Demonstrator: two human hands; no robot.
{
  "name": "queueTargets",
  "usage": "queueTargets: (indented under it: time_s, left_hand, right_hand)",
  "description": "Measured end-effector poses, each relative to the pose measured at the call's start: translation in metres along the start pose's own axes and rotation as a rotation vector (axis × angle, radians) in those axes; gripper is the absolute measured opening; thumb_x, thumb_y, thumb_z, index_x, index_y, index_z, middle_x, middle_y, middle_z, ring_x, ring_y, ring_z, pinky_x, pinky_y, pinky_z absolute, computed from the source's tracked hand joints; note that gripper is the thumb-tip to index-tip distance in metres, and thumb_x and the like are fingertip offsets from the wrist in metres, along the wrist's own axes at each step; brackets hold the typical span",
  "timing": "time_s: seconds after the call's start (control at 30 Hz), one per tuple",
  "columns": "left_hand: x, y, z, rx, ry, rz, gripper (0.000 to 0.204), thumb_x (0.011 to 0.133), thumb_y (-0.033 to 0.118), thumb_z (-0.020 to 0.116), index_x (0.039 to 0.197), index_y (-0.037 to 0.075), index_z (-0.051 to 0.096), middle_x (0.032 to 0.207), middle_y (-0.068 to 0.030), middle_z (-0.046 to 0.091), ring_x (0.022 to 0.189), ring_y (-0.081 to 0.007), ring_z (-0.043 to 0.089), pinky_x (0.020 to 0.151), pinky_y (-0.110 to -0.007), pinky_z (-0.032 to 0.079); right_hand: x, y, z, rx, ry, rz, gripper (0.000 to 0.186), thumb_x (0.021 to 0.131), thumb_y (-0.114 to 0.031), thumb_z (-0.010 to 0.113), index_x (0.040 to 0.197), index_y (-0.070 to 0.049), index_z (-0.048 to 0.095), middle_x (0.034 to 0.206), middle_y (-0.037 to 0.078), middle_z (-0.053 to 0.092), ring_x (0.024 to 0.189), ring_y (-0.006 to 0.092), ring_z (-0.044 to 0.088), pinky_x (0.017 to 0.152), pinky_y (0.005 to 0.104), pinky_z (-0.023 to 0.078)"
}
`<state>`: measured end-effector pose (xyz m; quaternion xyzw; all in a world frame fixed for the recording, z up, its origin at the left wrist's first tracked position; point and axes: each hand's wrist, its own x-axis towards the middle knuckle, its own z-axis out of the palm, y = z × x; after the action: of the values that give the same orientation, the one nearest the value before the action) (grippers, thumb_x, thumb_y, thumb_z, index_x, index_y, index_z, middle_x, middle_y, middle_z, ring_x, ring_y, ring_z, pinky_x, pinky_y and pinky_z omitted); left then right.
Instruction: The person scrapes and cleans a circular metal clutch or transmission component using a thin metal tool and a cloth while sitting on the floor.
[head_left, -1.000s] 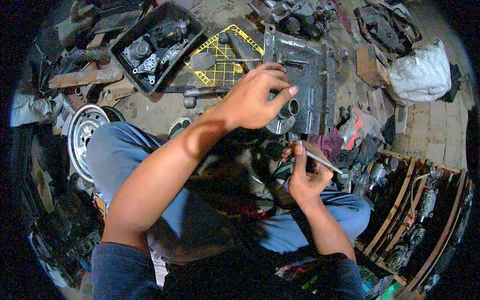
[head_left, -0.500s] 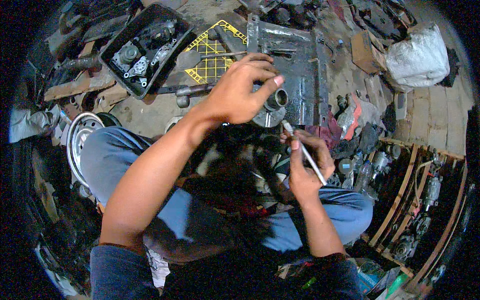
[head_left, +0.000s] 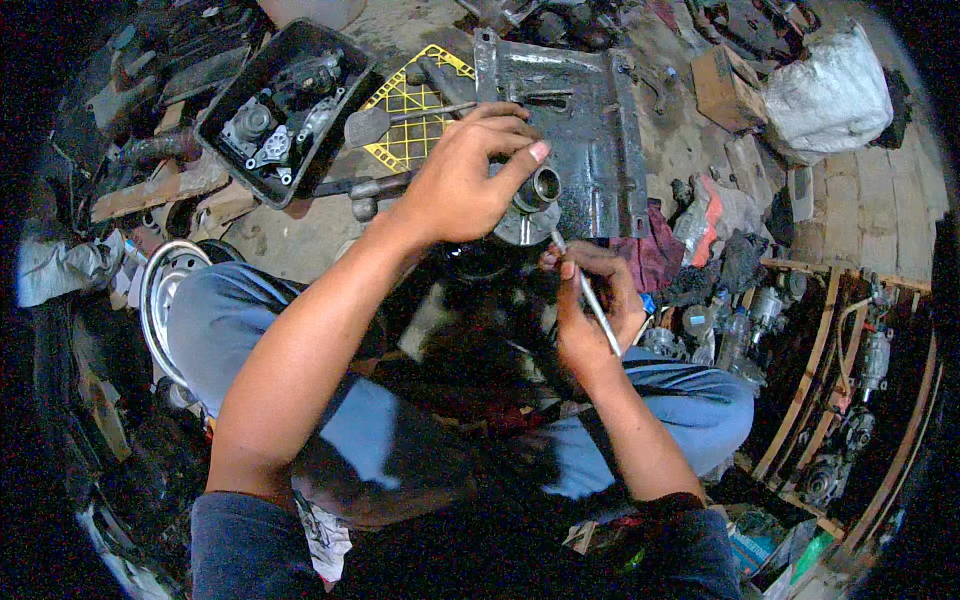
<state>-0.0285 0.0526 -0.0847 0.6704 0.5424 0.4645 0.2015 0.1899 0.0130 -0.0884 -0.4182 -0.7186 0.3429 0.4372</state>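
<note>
The right hand (head_left: 600,300) has its fingers clamped on a slim metal rod (head_left: 598,312), hiding part of its middle; the rod's upper end is at the lower right edge of a metal part with a round collar (head_left: 533,207), whether touching I cannot tell. That part lies in front of a dark metal plate (head_left: 600,150), its left side covered by the left hand (head_left: 470,180), whose fingers curl, thumb apart; whether they grip it is hidden. Below, deep shadow blurs everything between the legs. A trousered knee (head_left: 225,310) cuts off a silver wheel (head_left: 180,264)
</note>
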Motion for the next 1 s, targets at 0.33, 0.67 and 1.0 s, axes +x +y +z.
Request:
queueTargets:
  time_s: [0.33,0.67,1.0]
  left_hand:
    - [0.002,0.0,0.0,-0.012,-0.006,0.009,0.027,0.098,0.021,0.06,0.1,-0.003,0.074,0.106,-0.0164,0.074,0.122,-0.0361,0.06,0.107,-0.047,0.044]
    - [0.001,0.0,0.001,0.007,-0.009,-0.008,0.027,0.097,0.021,0.061,0.101,-0.002,0.075,0.108,-0.0159,0.073,0.123,-0.0346,0.059,0.108,-0.045,0.043]
    - [0.001,0.002,0.0,-0.008,-0.021,-0.025,0.027,0.097,0.02,0.06,0.103,-0.002,0.075,0.109,-0.0158,0.074,0.123,-0.0353,0.059,0.108,-0.045,0.043]
  right_hand:
    - [-0.005,-0.012,0.0,-0.007,-0.036,-0.04,0.005,0.092,-0.001,0.068,0.097,-0.001,0.065,0.094,0.014,0.075,0.085,0.023,0.074,0.077,0.0349,0.058]
    - [-0.004,-0.014,-0.002,-0.071,-0.112,-0.02,0.012,0.097,-0.012,0.064,0.102,-0.001,0.064,0.095,0.013,0.074,0.081,0.0234,0.072,0.076,0.0362,0.057]
    - [0.008,-0.022,-0.011,0.576,0.112,0.53,0.032,0.104,-0.021,0.055,0.114,0.007,0.069,0.101,0.018,0.073,0.087,0.0259,0.073,0.078,0.0374,0.061]
